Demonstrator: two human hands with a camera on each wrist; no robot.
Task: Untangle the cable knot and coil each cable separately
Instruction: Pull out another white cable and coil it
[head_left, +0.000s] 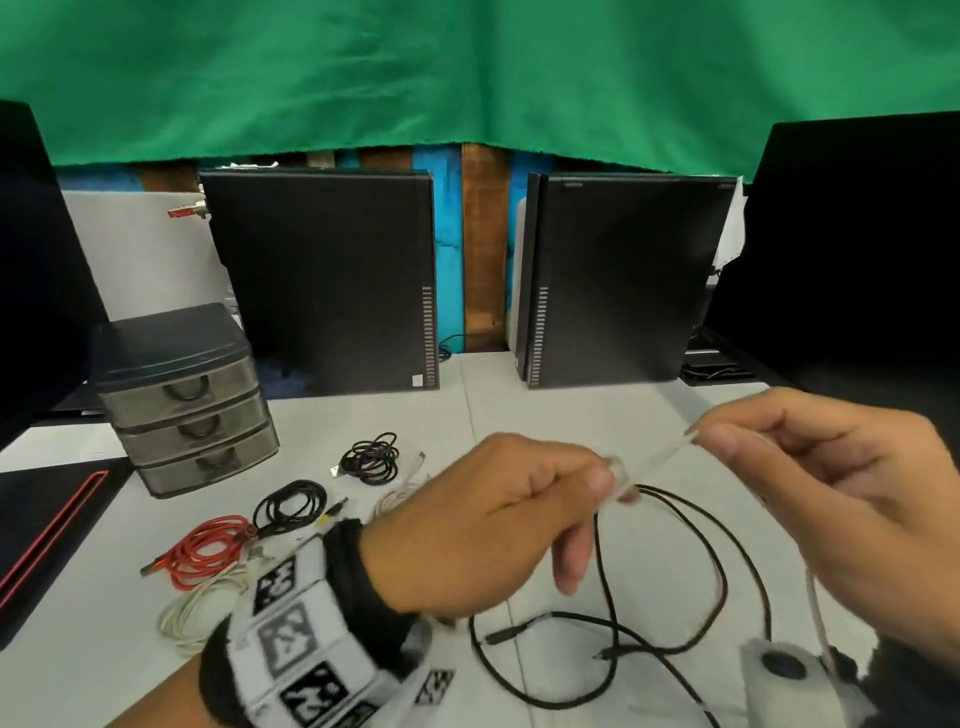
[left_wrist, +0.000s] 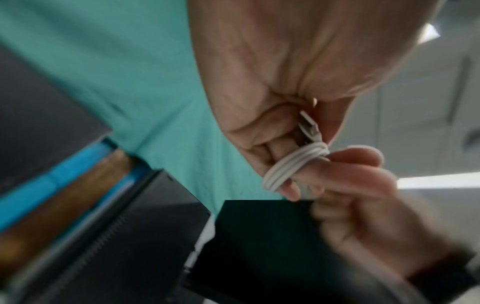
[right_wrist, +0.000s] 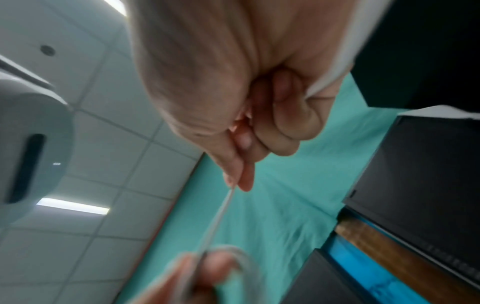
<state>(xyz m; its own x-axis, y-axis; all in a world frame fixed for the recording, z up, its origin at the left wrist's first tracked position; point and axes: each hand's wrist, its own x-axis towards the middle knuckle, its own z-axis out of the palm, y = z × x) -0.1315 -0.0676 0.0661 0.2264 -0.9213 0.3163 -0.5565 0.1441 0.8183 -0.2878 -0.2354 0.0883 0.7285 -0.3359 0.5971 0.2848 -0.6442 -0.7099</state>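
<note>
White cable (left_wrist: 291, 164) coiled round left hand (head_left: 483, 519) fingers, right hand (head_left: 831, 488) pinching.

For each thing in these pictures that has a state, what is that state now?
white cable: partly coiled around the left fingers, rest stretched to the right hand
left hand: holds the white coil
right hand: pinches the white cable
black cable: loose on the table, uncoiled
red cable: coiled
drawer unit: drawers closed

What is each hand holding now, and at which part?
The left hand holds the white cable by its wound turns and plug end; the right hand pinches its free stretch.
</note>
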